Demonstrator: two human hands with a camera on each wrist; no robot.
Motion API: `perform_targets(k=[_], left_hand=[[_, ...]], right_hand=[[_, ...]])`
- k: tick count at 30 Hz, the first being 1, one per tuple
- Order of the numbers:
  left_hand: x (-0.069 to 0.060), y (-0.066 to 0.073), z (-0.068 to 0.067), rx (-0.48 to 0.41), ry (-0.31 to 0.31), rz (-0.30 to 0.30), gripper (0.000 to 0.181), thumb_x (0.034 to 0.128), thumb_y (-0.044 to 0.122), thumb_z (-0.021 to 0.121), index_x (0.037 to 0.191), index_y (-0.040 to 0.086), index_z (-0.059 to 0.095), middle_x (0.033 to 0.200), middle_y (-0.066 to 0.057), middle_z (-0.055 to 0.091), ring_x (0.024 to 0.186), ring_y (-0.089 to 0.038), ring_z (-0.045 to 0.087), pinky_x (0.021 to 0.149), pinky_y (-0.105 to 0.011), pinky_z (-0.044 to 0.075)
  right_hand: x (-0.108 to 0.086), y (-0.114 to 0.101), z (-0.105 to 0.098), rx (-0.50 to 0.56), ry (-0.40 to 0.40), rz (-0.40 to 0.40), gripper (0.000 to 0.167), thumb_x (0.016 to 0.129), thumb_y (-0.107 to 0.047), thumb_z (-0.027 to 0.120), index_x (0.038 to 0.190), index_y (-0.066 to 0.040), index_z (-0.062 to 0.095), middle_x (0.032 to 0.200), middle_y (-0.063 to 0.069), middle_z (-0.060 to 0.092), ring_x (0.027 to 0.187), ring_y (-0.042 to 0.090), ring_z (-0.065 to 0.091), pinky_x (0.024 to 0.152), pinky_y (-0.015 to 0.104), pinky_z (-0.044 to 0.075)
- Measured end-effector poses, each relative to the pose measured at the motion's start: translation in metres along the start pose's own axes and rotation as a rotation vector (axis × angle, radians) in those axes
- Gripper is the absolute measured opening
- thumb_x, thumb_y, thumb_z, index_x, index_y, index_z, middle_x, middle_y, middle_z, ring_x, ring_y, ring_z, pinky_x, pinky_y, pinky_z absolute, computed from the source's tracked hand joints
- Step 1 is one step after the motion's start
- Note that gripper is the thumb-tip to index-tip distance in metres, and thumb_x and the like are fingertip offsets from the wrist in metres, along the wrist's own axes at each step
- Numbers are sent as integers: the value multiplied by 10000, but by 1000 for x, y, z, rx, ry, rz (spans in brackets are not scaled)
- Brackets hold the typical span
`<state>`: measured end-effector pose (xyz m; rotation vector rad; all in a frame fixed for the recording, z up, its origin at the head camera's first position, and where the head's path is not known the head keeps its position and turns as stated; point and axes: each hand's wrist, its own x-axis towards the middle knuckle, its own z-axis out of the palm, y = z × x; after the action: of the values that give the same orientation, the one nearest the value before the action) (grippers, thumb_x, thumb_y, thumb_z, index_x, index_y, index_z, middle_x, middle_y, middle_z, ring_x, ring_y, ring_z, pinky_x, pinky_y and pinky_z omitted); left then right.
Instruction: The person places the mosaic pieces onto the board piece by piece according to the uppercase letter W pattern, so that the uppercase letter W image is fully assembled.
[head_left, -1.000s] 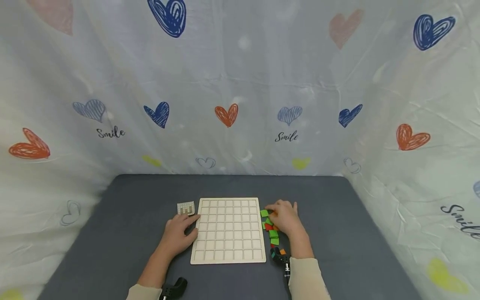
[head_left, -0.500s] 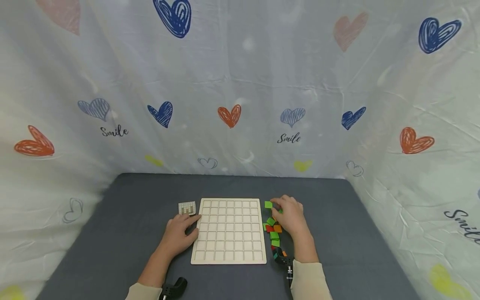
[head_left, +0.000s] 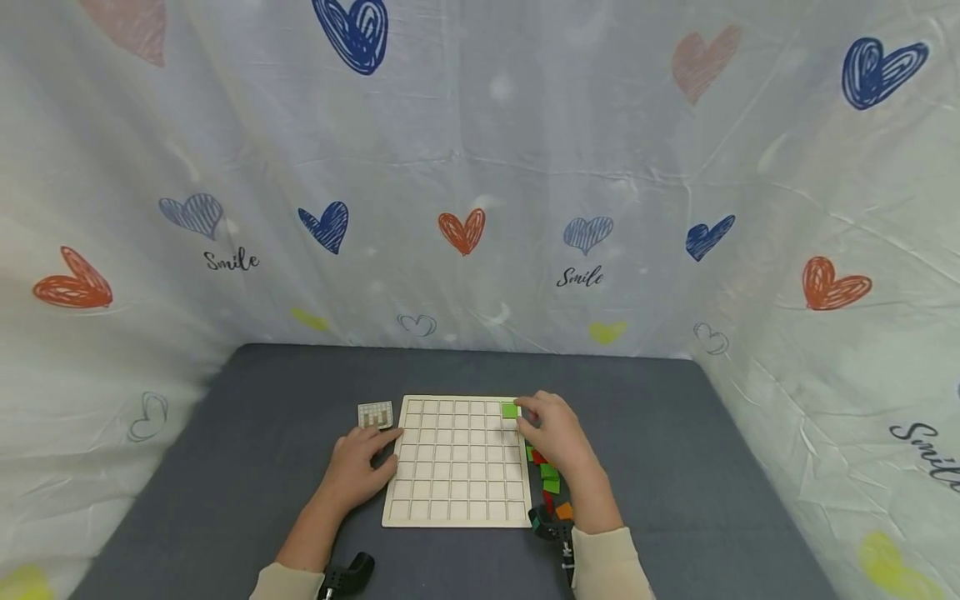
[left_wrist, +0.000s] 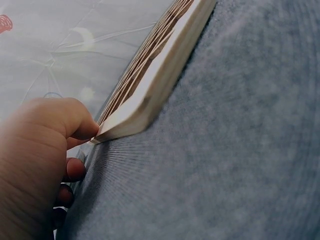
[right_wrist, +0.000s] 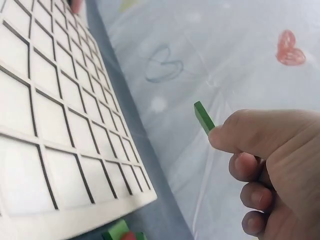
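A pale wooden grid board [head_left: 456, 462] lies on the dark table. In the right wrist view the right hand [right_wrist: 275, 160] pinches a green tile [right_wrist: 204, 118] between thumb and finger; in the head view that tile [head_left: 510, 410] is over the board's far right corner cell, beside the right hand [head_left: 555, 433]. At the board's left edge rests the left hand [head_left: 358, 468], its thumb and a finger touching the edge. The left wrist view shows the left hand [left_wrist: 42, 160] with its thumb against a corner of the board [left_wrist: 165, 75].
A small card with a grid pattern [head_left: 375, 415] lies beyond the left hand's fingertips. Along the board's right side lie several loose tiles, green [head_left: 550, 472], red [head_left: 548, 502] and orange [head_left: 564, 511], partly hidden by the right hand and its wrist device. A patterned curtain [head_left: 510, 183] hangs behind the table.
The right hand has taken a green tile from beside the board and moved left with it to the board's far right corner. The left hand has stayed at the left edge.
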<state>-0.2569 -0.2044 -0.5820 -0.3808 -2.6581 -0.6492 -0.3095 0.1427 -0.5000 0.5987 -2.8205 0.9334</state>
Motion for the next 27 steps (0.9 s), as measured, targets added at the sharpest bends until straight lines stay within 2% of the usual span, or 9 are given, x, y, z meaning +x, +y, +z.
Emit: perform_targets(k=[5,12,17,23,27], left_hand=[[-1,1,-1,-5,-3,-2,370,892,184,722,1260,160,754,775,115,383,710,-99,313,700,-372,270],[-1,3,-4,-10,8,4,370,885,176,724,1253,150,758,774,122,378,702,-103,312,690,-369,269],[-1,4,-4,-18,5,0,378,887,174,727,1263,148,754,779,132,375,707,-99,310,693,-369,266],[-1,5,-5,-20,7,3,377,888,177,730,1264,149,754,774,135,363,702,-99,301,697,-372,262],[-1,4,-5,-20,7,5,380,888,182,732,1266,149,753,772,133,360,699,-103,299,698,-374,259]], right_hand=[[1,-3,12,-23,-56,-46,285,957,-126,721,1236,-78,751,721,-33,410,683,141,367,620,325,330],[2,-4,28,-19,-141,-55,325,959,-79,591,1240,-57,753,709,-39,446,655,136,347,644,334,342],[3,-2,38,-82,-140,-76,303,931,-63,629,1197,-42,772,732,-40,516,630,135,384,616,312,350],[3,0,43,-123,-119,-74,279,925,-66,637,1156,-62,793,912,37,677,709,133,507,659,315,406],[3,1,43,-128,-110,-65,287,910,-49,631,1144,-62,797,959,67,698,711,151,501,657,337,388]])
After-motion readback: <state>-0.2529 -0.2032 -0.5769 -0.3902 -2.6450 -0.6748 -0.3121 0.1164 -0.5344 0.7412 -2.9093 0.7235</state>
